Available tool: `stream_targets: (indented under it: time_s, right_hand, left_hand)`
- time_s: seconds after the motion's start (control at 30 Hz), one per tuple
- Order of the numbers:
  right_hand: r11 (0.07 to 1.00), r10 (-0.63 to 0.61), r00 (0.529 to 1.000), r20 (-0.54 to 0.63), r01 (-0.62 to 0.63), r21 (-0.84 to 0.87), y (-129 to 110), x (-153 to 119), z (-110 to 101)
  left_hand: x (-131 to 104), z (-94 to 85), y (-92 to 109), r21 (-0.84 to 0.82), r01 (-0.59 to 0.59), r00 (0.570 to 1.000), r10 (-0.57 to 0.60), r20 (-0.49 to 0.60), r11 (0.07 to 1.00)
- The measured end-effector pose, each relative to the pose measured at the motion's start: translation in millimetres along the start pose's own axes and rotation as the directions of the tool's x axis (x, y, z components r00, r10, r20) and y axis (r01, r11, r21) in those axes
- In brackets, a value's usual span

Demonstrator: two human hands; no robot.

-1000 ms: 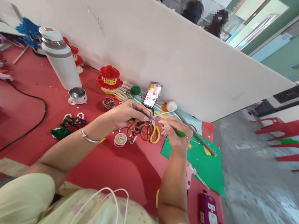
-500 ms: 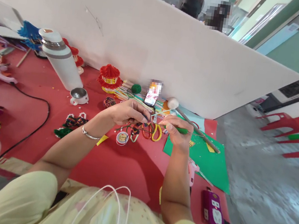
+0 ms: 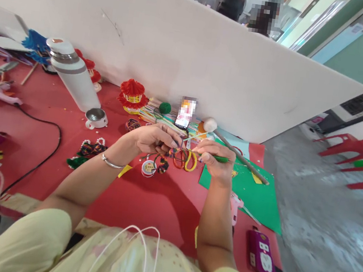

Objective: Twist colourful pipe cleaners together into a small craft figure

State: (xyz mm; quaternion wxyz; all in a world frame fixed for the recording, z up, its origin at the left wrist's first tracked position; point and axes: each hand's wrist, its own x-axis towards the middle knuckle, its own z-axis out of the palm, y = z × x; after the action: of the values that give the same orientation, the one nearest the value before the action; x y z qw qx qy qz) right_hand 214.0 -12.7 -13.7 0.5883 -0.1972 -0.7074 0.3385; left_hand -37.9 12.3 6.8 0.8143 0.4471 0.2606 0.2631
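My left hand [image 3: 154, 137] pinches a small multicoloured yarn piece [image 3: 163, 165], whose dark lower part dangles beneath the fingers. In my right hand [image 3: 215, 156] is a crochet hook with a green handle [image 3: 221, 159]. Its thin shaft points left and meets the yarn at my left fingertips; the exact stitch is too small to make out. Behind and below the hands lie scissors with red and yellow handles [image 3: 191, 161]. A white thread spool [image 3: 148, 168] sits under my left wrist. The ball of multicoloured yarn [image 3: 133, 124] is beyond my left forearm.
At the back stand a white thermos [image 3: 74, 78], a steel-lined cup [image 3: 96, 118], a red fringed ornament [image 3: 133, 95] and a phone [image 3: 185, 114]. A stick [image 3: 242, 158] crosses a green sheet [image 3: 256, 200] on the right. Purple power sockets [image 3: 261, 253] and a black cord [image 3: 56, 136] lie at the sides.
The hanging yarn piece has shifted and turned slightly under my left hand. The hook's shaft sits a little differently at the yarn. Both hands stay nearly in place.
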Motion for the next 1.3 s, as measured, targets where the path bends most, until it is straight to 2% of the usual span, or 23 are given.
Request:
stream_targets:
  time_s: [0.07,0.13,0.2,0.27,0.33,0.4,0.47,0.53,0.73,0.8,0.9,1.07,1.17,1.23,1.3]
  right_hand:
    - [0.999,0.047,0.998,-0.049,-0.046,0.021,3.2,-0.1,2.7]
    - [0.990,0.122,0.987,-0.108,-0.112,0.092,9.4,0.0,9.3]
    - [0.964,0.221,0.962,-0.161,-0.190,0.187,17.4,-0.4,19.8]
    - [0.941,0.295,0.933,-0.207,-0.246,0.231,24.4,-1.8,31.6]
    - [0.957,0.268,0.927,-0.264,-0.225,0.183,28.1,-3.9,40.3]
    - [0.989,0.149,0.939,-0.310,-0.141,0.048,27.9,-5.7,43.4]
    - [0.994,0.034,0.950,-0.309,-0.064,-0.087,25.3,-6.6,41.3]
    - [0.989,-0.002,0.955,-0.297,-0.042,-0.139,22.2,-6.6,37.2]
    - [0.991,0.021,0.948,-0.318,-0.062,-0.120,17.2,-4.5,32.1]
    - [0.989,0.051,0.940,-0.337,-0.094,-0.113,16.2,-4.0,32.1]
    - [0.986,0.088,0.937,-0.339,-0.129,-0.101,14.9,-3.3,31.0]
    - [0.985,0.035,0.958,-0.284,-0.081,-0.154,11.3,-1.1,31.8]
    - [0.968,-0.004,0.951,-0.311,-0.074,-0.240,8.7,-1.7,36.1]
    - [0.956,-0.042,0.939,-0.343,-0.062,-0.286,7.8,-2.9,38.2]
    - [0.959,-0.084,0.947,-0.310,-0.008,-0.284,7.9,-3.5,37.9]
  left_hand:
    - [-0.1,2.4,-0.9,0.047,-0.049,0.998,0.050,-0.026,0.998]
    - [0.0,6.7,-2.1,0.116,-0.153,0.983,0.163,-0.081,0.981]
    - [1.1,12.9,-3.7,0.184,-0.292,0.938,0.319,-0.135,0.939]
    - [3.7,19.7,-6.5,0.230,-0.414,0.871,0.457,-0.182,0.881]
    - [7.6,25.9,-10.8,0.269,-0.499,0.790,0.560,-0.251,0.824]
    - [12.0,30.1,-16.3,0.324,-0.546,0.697,0.634,-0.335,0.772]
    - [16.2,31.9,-21.9,0.363,-0.565,0.637,0.672,-0.379,0.741]
    - [19.4,31.7,-26.5,0.360,-0.575,0.628,0.678,-0.381,0.735]
    - [19.8,27.5,-29.8,0.286,-0.559,0.687,0.628,-0.366,0.778]
    - [18.3,27.7,-28.1,0.273,-0.547,0.691,0.610,-0.388,0.792]
    - [17.2,29.8,-26.0,0.283,-0.555,0.653,0.620,-0.435,0.783]
    - [19.7,33.7,-29.6,0.483,-0.514,0.526,0.706,-0.474,0.709]
    - [22.5,35.4,-34.2,0.527,-0.503,0.473,0.729,-0.495,0.685]
    - [23.9,35.8,-35.8,0.526,-0.508,0.467,0.732,-0.497,0.682]
    - [24.3,35.1,-35.8,0.489,-0.526,0.502,0.718,-0.482,0.696]
